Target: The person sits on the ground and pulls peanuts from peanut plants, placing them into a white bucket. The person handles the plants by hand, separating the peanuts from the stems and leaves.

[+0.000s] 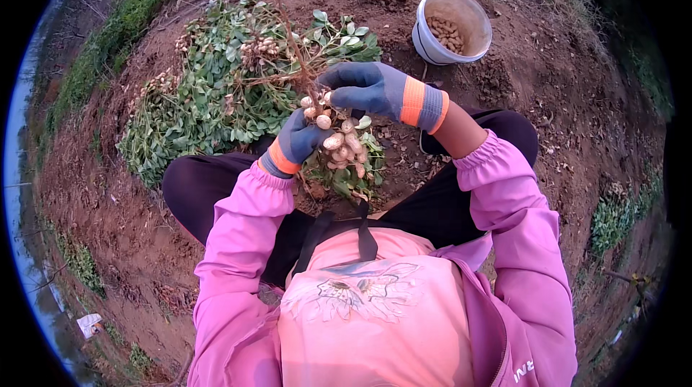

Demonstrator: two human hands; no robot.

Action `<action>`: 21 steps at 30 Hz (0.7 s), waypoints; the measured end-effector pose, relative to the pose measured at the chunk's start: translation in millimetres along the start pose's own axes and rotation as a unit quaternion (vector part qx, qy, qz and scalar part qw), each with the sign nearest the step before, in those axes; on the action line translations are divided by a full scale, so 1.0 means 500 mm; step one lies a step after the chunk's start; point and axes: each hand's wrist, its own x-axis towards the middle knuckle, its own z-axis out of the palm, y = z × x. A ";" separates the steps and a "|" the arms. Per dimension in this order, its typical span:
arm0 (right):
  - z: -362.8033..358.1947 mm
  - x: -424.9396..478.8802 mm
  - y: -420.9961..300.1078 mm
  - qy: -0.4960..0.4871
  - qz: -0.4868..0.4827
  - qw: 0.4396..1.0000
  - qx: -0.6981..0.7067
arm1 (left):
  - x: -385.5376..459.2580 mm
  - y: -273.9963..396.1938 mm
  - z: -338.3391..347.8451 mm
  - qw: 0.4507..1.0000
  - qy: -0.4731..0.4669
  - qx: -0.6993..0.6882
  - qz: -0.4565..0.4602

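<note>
My left hand (pixel 296 142), in a grey and orange work glove, grips a peanut plant by its root end, just below the long brown taproot (pixel 292 35). A cluster of pale peanut pods (pixel 346 146) hangs from the plant between my hands and my lap, with green leaves (pixel 373 165) beneath it. On the right, my gloved right hand (pixel 365 87) has its fingers curled against the upper pods beside the root. What lies under those fingertips is hidden. Behind my hands, a heap of pulled peanut plants (pixel 211 89) lies on the soil, pods still attached.
A white plastic bucket (pixel 427 44) with loose peanut pods (pixel 446 34) in it stands upright beyond my right hand. My crossed legs in dark trousers (pixel 432 187) frame the plant. Reddish-brown soil (pixel 540 79) surrounds me. A white scrap (pixel 89 325) lies at lower left.
</note>
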 end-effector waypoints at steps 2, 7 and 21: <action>0.008 0.012 0.030 0.001 -0.041 0.999 -0.027 | 0.001 0.010 0.012 1.000 -0.012 0.000 -0.003; 0.019 0.017 0.029 0.056 -0.013 0.997 -0.056 | 0.011 -0.024 -0.007 0.996 0.053 0.067 0.009; 0.041 0.030 0.055 0.210 -0.170 0.815 -0.512 | 0.036 -0.040 -0.007 0.981 0.183 0.063 0.002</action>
